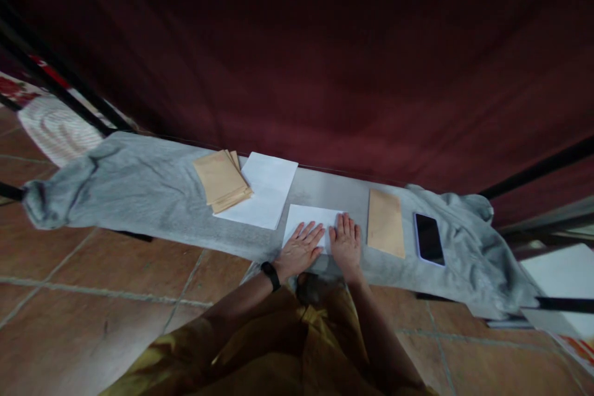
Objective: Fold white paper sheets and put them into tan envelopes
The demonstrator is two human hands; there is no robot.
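A white sheet of paper (299,213) lies flat in front of me on a narrow surface spread with a grey cloth (153,192). My left hand (301,249) rests palm down on its left part, fingers stretched out. Flat on the right part lies my right hand (346,241), with its fingers extended close together and the thumb apart. Just right of that hand is a single brown envelope (386,223). To the left, a stack of brown envelopes (221,178) overlaps larger white sheets (269,192).
A phone (429,239) with a pale case lies right of the single envelope. Behind the surface hangs a dark red curtain (297,86). Black bars (538,170) stand at both ends, where the cloth bunches up. Below is a tiled floor (116,303).
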